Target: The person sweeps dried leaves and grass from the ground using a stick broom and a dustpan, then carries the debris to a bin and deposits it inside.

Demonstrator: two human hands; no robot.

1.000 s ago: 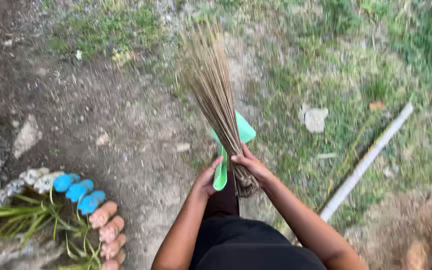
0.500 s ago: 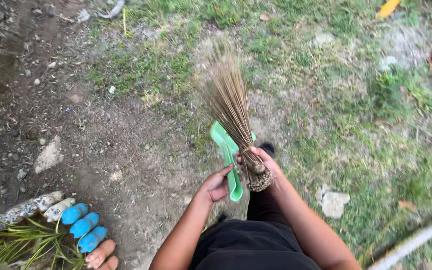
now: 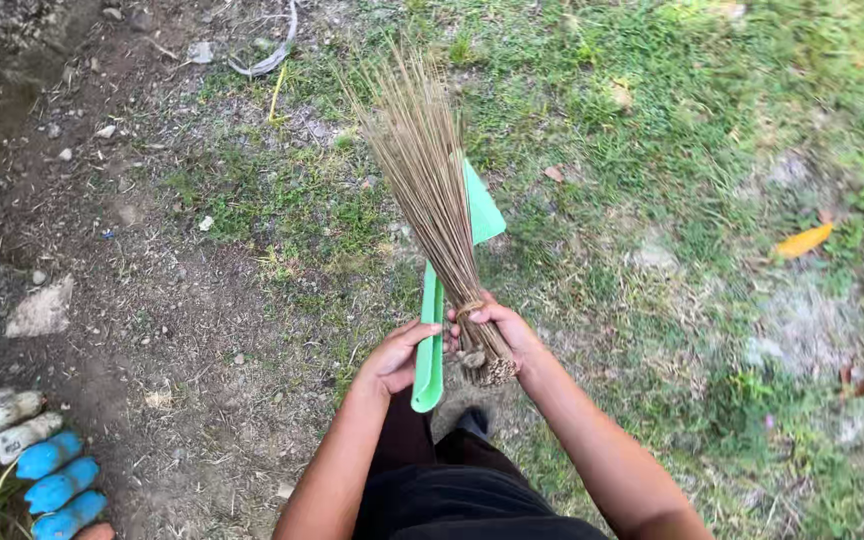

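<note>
- Lower left of frame: row of painted stones, blue and white, cut off by the edge; grass tuft beside them only partly in view.
- Left, mid-height: pale flat rock on bare dirt; trip risk if stepping that way while looking down at the hands.
- Upper left: curved scrap of wire or hose, too small to tell which; could snag bristles if swept over.
- Centre, lower: left hand closed loosely round the handle of a green dustpan; thumb on top, fingers underneath not visible, so firmness of grip cannot be judged. Loose hold could let the pan slip and drop onto the foot below.
- Dustpan scoop mostly hidden behind the bristles; only a green corner showing in mid-frame, contents if any not visible.
- Centre: stick broom, bound bundle of thin dry ribs fanning toward the upper middle of frame, touching the dustpan along its length.
- Just right of centre: right hand wrapped shut round the tied base of the broom; binding partly covered by fingers, tightness unclear. Slack binding could shed ribs; stiff tips pointing away, could poke on a sudden swing.
- Bottom centre: dark shoe tip between the arms, blurred; dark clothing cut off by the bottom edge.
- Right: patchy grass, yellow leaf, far right soft and blurred; uneven ground hard to read.
</note>
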